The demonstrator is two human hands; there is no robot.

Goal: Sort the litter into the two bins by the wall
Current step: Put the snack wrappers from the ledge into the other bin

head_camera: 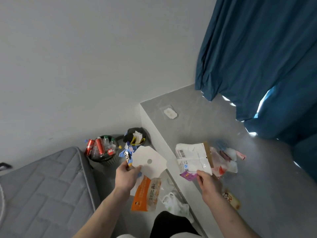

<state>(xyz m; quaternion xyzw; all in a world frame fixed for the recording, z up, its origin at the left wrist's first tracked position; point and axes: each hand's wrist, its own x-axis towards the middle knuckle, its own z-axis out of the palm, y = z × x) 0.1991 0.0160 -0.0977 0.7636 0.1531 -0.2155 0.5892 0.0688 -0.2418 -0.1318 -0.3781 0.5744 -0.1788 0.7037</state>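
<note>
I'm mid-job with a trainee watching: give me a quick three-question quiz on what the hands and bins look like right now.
1. True or false: the left hand grips a white card with a round hole.
2. Which bin holds the red cans? A) the grey bin nearer the mattress B) the black-lined bin beside the platform.
3. Fill in: the right hand pinches a white ____ that bears a barcode.

Key
1. True; it also holds a blue printed wrapper.
2. A; cans and clear bottles fill it.
3. Package.
</note>
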